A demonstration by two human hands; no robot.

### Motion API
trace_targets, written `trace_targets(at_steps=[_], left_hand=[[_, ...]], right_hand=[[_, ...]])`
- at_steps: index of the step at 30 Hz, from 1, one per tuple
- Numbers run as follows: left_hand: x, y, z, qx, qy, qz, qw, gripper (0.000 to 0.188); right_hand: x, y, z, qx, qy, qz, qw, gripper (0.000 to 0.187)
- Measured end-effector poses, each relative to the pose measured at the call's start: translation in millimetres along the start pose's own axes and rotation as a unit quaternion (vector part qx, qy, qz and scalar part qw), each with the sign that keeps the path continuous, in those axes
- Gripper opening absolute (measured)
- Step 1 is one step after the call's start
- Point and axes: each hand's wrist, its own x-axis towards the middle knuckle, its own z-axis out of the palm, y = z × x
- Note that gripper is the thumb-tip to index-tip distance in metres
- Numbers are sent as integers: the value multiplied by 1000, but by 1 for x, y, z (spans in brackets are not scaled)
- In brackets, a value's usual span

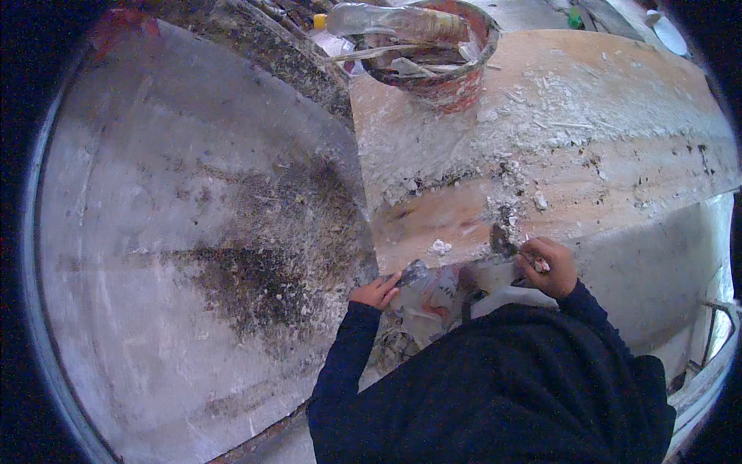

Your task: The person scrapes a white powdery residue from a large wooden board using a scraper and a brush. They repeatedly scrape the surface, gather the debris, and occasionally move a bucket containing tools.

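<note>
Dark-headed tool (502,240) sat just ahead and to the left of the right grip (552,267), at the near part of a wooden board (626,185). That grip was clenched on what looked like the tool's handle, a pale lump showing among the fingers. Well to its left, the left grip (375,294) appeared to pinch a flat grey blade (413,274) by the board's near edge. Between the two grips lay crumpled clear plastic (434,300) with red marks. Slightly beyond the left grip's blade, a small white clump (440,247) rested on a barer patch; pale debris (540,201) littered the board ahead of the right grip. Farthest from both grips stood an orange bucket (454,97), a clear bottle (390,22) across its top.

An outward nudge from the grey blade could have tipped the clump off the edge; a steeply angled tool might have gouged the wood; a jolt could have rolled the loose bottle down.
</note>
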Motion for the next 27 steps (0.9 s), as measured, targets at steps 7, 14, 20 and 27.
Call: trace_targets(at_steps=[7, 14, 20, 27], left_hand=[[11, 33, 4, -40, 66, -8, 997, 42], [6, 15, 6, -48, 19, -37, 998, 42], [22, 38, 7, -129, 19, -53, 990, 45], [65, 99, -5, -126, 110, 4, 986, 41]], right_hand=[[-5, 6, -3, 19, -24, 45, 999, 11], [1, 4, -3, -21, -3, 3, 1000, 12], [1, 8, -1, 28, -11, 19, 999, 12], [9, 0, -2, 17, -11, -2, 1000, 10]])
